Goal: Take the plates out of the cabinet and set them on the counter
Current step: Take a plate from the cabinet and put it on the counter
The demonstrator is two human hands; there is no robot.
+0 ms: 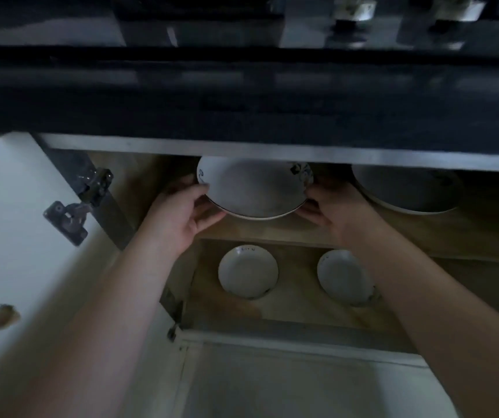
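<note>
I reached both arms into the open wooden cabinet (468, 233) under the dark counter (242, 110). My left hand (182, 215) was closed on the left edge of a big round white plate with small dark marks on its rim (254, 188). My right hand (329, 206) was closed on its right edge. The plate was at the front edge of the top shelf (272, 230), towards the left end, and its back part was hidden under the counter's edge. I could not tell if it was touching the shelf or just lifted off it.

Another big white plate (405, 191) sat on the same shelf, near the first one on its right side, and I was not touching it.

On the bottom shelf (296, 297) there were two small round white plates. One small plate (248, 271) lay near the left wall. The other small plate (343, 276) lay to its right, apart from it, and my right arm covered a bit of it.

The white cabinet door (16, 221) stood open on my left, with a dark metal hinge (73, 212) on it
</note>
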